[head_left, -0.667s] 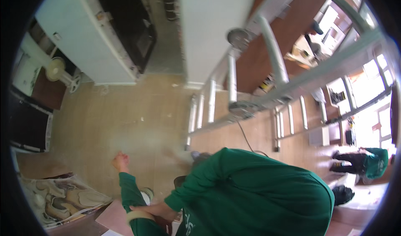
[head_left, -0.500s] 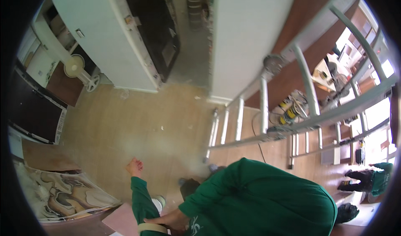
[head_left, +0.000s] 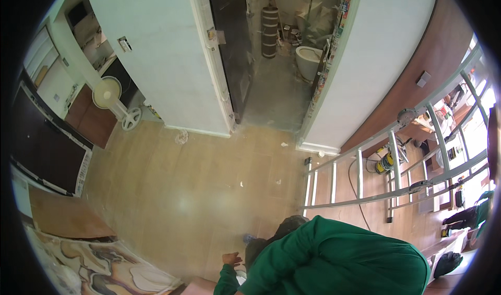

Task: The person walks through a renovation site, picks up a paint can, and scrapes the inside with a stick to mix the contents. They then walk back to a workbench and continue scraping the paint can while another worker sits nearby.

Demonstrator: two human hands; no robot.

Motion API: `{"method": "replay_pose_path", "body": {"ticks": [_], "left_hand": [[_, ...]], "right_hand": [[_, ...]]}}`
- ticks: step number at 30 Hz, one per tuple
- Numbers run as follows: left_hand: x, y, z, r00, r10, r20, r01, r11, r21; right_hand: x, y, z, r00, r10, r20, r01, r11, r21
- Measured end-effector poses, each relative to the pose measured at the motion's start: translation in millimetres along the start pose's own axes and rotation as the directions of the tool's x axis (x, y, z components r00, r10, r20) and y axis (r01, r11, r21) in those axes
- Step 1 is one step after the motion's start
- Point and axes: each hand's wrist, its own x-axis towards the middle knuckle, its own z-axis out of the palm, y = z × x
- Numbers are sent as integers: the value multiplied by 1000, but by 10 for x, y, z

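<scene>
My left hand [head_left: 231,259] is low in the head view, palm side partly turned, with fingers loosely apart and nothing in them. Its green sleeve [head_left: 226,280] runs off the lower edge. Across the lower right spreads the large green sleeve and shoulder of my right arm [head_left: 334,258]; its hand is out of sight. Beside my left hand are my dark trouser leg [head_left: 255,252] and a white shoe part [head_left: 241,275]. No tape ring shows now.
A metal ladder [head_left: 360,175] stands at right, with a yellow-and-black machine [head_left: 385,162] behind it. Ahead, a dark door [head_left: 229,44] opens to a room with a toilet [head_left: 309,60]. A white fan [head_left: 107,92], a marbled panel [head_left: 104,263] and another person [head_left: 472,214] are around.
My left hand has drawn back toward my body and lower. My right hand, earlier at a tape ring around my left forearm, has gone out of sight. The view has shifted, showing more doorway.
</scene>
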Motion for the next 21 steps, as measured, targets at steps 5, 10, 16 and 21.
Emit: {"method": "replay_pose_path", "body": {"ticks": [5, 10, 16, 21], "left_hand": [[563, 779, -501, 985, 37, -167, -95, 930, -354], [777, 1898, -687, 984, 148, -104, -167, 961, -220], [1171, 3210, -963, 984, 123, -131, -133, 989, -70], [1571, 4437, -931, 981, 121, -154, -129, 991, -39]], "right_hand": [[137, 89, -867, 964, 266, -10, -259, 930, -262], [13, -212, -1656, 958, 23, -285, -165, 857, -489], [-447, -837, -2371, 821, -349, -451, -15, 778, -628], [-1232, -1814, -3225, 882, -372, -288, 70, 710, -701]]}}
